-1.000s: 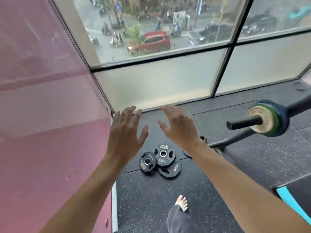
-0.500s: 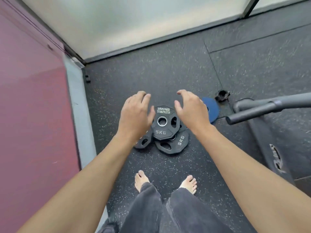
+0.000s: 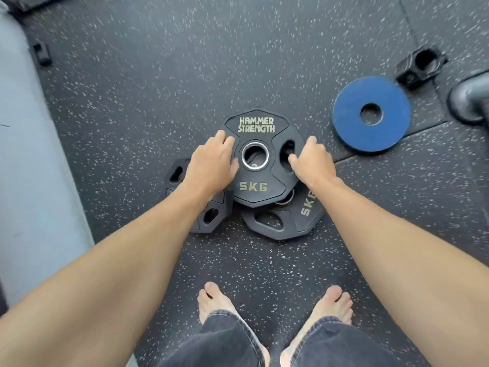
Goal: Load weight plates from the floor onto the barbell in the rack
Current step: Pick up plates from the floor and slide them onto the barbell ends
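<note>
On the speckled floor, three black plates are stacked overlapping, the top plate marked 5KG; one blue plate lies apart at the right, near one black collar. The top plate's two sides are touched by the left hand and right hand, fingers curled over it; whether either grip is closed cannot be told. Two bare feet are seen below.

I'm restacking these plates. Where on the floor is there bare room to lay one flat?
Bare floor beyond the top plate, and between the black plates and the feet. Crowded: the overlapping plates under both hands, and the right side by the blue plate and collar.
</note>
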